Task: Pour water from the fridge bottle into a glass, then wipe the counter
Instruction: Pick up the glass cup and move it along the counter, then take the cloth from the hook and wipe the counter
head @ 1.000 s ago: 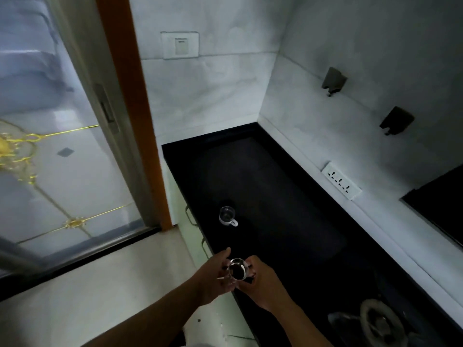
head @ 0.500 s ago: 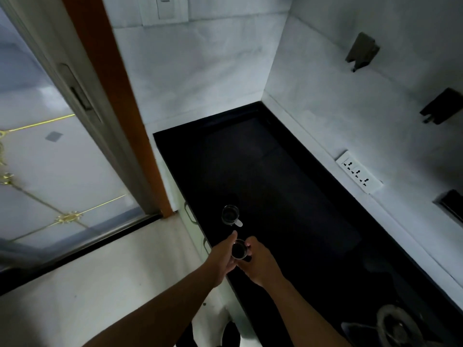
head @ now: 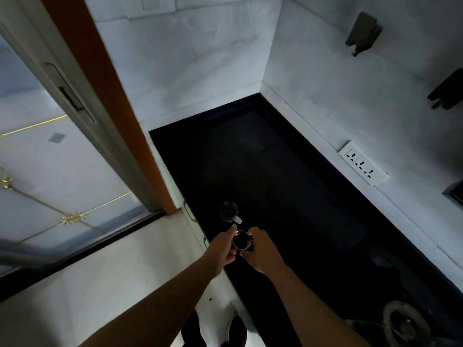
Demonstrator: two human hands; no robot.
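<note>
A small glass cup [head: 242, 239] with a metal rim is held between both hands above the near left edge of the black counter [head: 270, 176]. My left hand [head: 223, 249] grips its left side and my right hand [head: 260, 251] holds its right side. A second clear glass cup with a handle [head: 229, 212] stands on the counter just beyond them, apart from the held one. No bottle or cloth is in view.
A stove burner [head: 406, 324] sits at the counter's near right. A wall socket strip [head: 360, 162] is on the right wall, with dark wall hooks [head: 362, 31] above. An orange door frame [head: 110, 96] and sliding glass door [head: 37, 146] stand left.
Both hands carried the held cup forward, closer to the cup standing on the counter. The camera tilted down and forward.
</note>
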